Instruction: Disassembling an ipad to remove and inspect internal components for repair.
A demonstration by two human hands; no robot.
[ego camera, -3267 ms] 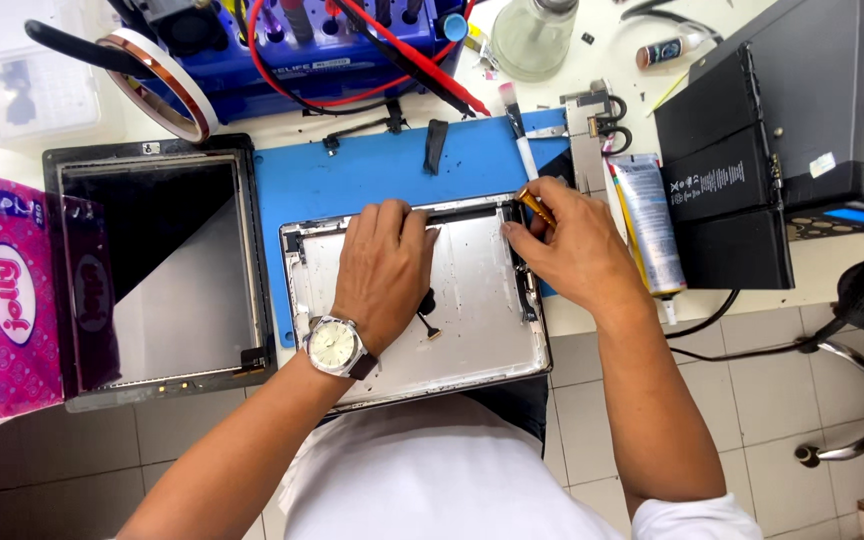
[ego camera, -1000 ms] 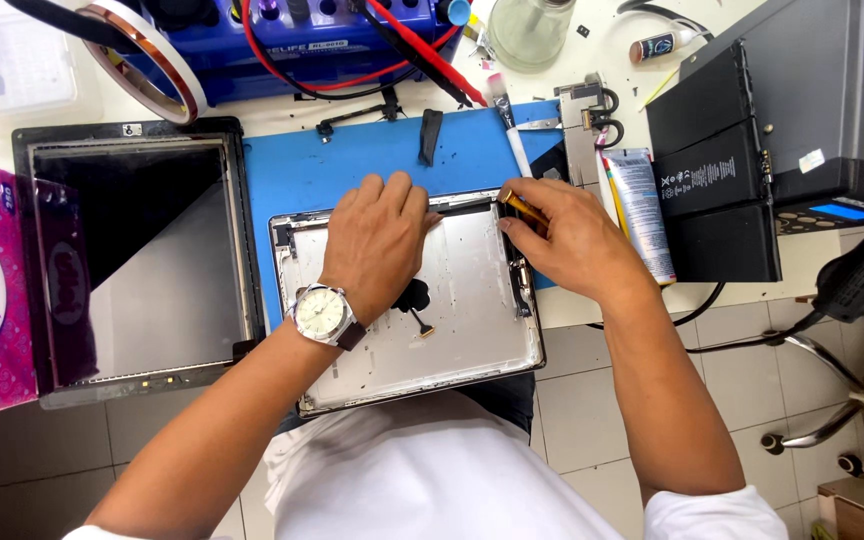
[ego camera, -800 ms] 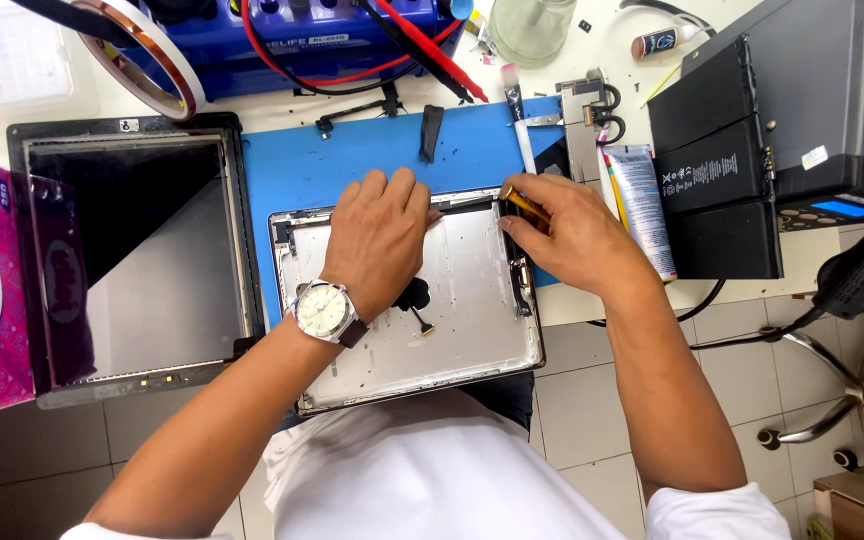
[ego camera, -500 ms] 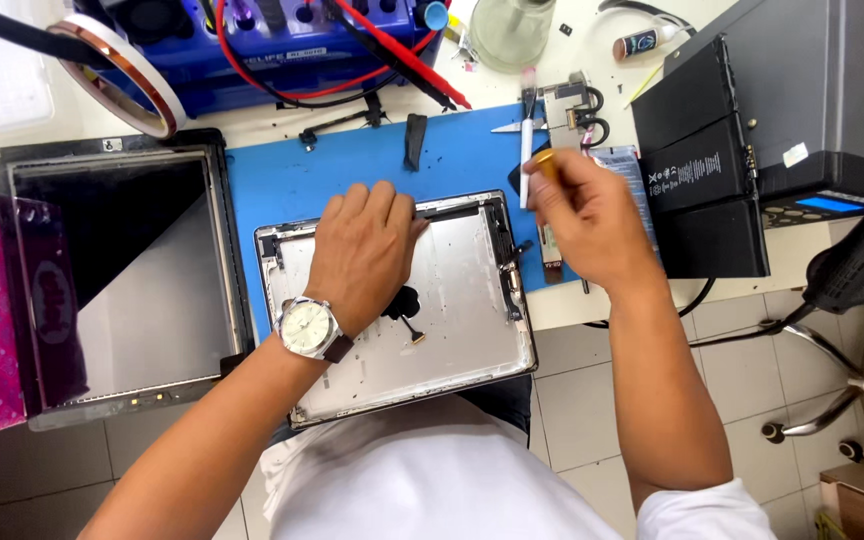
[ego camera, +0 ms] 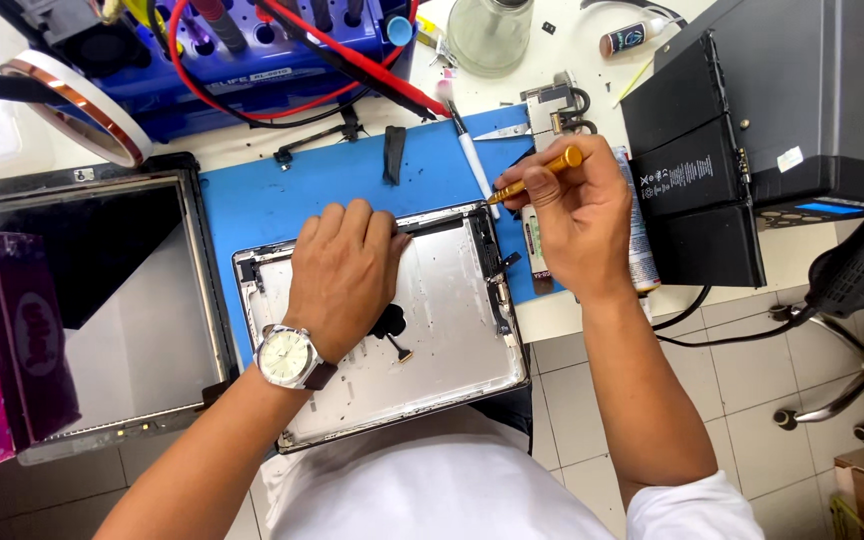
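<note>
Tablet shell (ego camera: 432, 330), silver and emptied, lies on the blue mat (ego camera: 282, 200) under the left hand (ego camera: 342, 275), whose grip presses flat, fingers spread. Right hand (ego camera: 577, 215), beside its top corner, pinches a gold screwdriver (ego camera: 534, 173).

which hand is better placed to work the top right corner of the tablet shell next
Right. The right hand already holds the screwdriver, its tip just above that corner of the shell. The left hand lies flat on the shell, bracing it.
</note>
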